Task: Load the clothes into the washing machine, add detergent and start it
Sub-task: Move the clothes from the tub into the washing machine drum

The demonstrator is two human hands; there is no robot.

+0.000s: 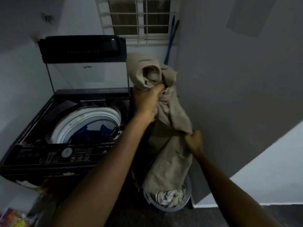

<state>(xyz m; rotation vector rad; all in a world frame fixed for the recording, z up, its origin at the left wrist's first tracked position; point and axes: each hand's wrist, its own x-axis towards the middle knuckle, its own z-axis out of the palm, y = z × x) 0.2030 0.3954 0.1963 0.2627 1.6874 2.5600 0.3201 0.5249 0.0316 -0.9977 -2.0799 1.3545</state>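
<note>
Right now both hands are on one beige garment [165, 122], lifted above the laundry basket [188, 196] at lower centre. Left hand [148, 102] is fisted around a bunch of fabric near the top; right hand [193, 141] pinches a fold lower down, fingers curled tight. Washing machine [68, 122] sits left of frame, lid [85, 63] up, drum holding blue clothes [91, 132]. Basket still has a pale crumpled item [168, 195] in it.

Risks, as I read it:
- The garment's tail hangs into the basket, so swinging left could drag it over the rim or tip the basket.
- Loose fabric could drape over the control panel [65, 154] or catch the drum edge instead of dropping in.
- Detergent not identifiable here.
</note>
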